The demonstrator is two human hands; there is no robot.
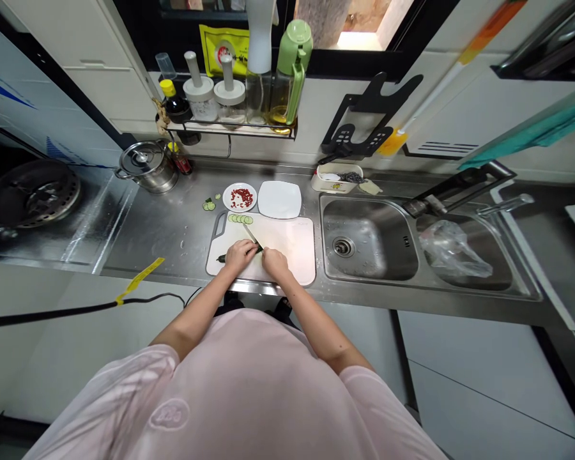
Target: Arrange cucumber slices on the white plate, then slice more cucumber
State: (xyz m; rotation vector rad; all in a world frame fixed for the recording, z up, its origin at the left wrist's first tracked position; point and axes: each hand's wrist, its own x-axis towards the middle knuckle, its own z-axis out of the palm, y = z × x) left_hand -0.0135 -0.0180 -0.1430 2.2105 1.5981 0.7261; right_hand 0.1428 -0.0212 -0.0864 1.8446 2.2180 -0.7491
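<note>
On the white cutting board (292, 249), my left hand (241, 255) is closed over a cucumber (221, 259), whose dark green end sticks out to the left. My right hand (275, 263) grips a knife (252, 235); its blade points up and left, close by the left fingertips. The handle is hidden in the fist. A row of cucumber slices (240, 218) lies along the board's top edge. Behind the board stand a white plate of chopped red pieces (242, 197) and a bare white square plate (280, 199). A few green scraps (209, 204) lie on the counter at left.
A double steel sink (368, 237) is to the right, with a clear plastic bag (455, 249) in its far basin. A lidded steel pot (148, 166) and a dark wok (31, 193) stand at left. Above hangs a rack (230, 130) of bottles and jars.
</note>
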